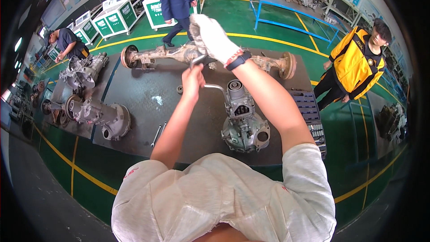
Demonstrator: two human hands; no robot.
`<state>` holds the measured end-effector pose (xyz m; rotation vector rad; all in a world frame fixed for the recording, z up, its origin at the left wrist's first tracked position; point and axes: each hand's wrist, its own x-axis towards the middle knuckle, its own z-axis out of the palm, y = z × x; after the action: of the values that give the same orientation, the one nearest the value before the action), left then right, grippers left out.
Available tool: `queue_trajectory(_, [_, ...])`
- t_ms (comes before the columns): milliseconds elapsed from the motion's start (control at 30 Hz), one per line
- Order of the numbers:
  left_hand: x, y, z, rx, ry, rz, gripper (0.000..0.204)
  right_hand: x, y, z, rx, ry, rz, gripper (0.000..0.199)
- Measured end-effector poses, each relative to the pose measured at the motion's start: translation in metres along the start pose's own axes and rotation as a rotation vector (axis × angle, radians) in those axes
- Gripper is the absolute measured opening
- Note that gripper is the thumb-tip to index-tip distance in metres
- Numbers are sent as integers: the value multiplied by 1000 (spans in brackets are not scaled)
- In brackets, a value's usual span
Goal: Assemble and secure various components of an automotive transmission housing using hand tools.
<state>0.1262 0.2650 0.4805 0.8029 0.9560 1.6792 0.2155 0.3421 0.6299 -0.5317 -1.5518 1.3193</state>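
Note:
My left hand [193,82] is bare and closed around a dark, bar-like metal tool [198,61], whose upper end is partly lost against the rusty axle behind it. My right hand [214,38] wears a white glove with a soiled grey palm side and reaches farther out, over the middle of the axle. Its fingers look curled; whatever is in them is hidden. The rusty axle [154,56], with a drum at each end, lies across the table's far side. Between my arms stands a metal gearbox [244,127], and a bent silver rod [216,86] shows beside it.
Two wrenches [156,135] lie on the dark table [134,89], left of my left arm. A second gearbox [101,117] sits at left, and a socket set case [307,107] at right. One person [354,65] stands at right; another [174,0] is beyond the table.

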Motion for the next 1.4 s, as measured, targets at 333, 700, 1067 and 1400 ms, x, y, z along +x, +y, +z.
queue_trajectory(333, [0,-69,102,532,-214,381,25,43,42,-58,668,-112,330,42])
queue_trajectory(700, [102,-65,-10,291,419,268,26,12,6,56,220,-115,238,34])
queue_trajectory(1067, [-31,-4,30,-65,-200,-82,37,16,-11,-3,327,5,434,47])
queue_trajectory(1400, [109,-53,36,328,-28,13,24,17,6,-5,352,33,404,38])
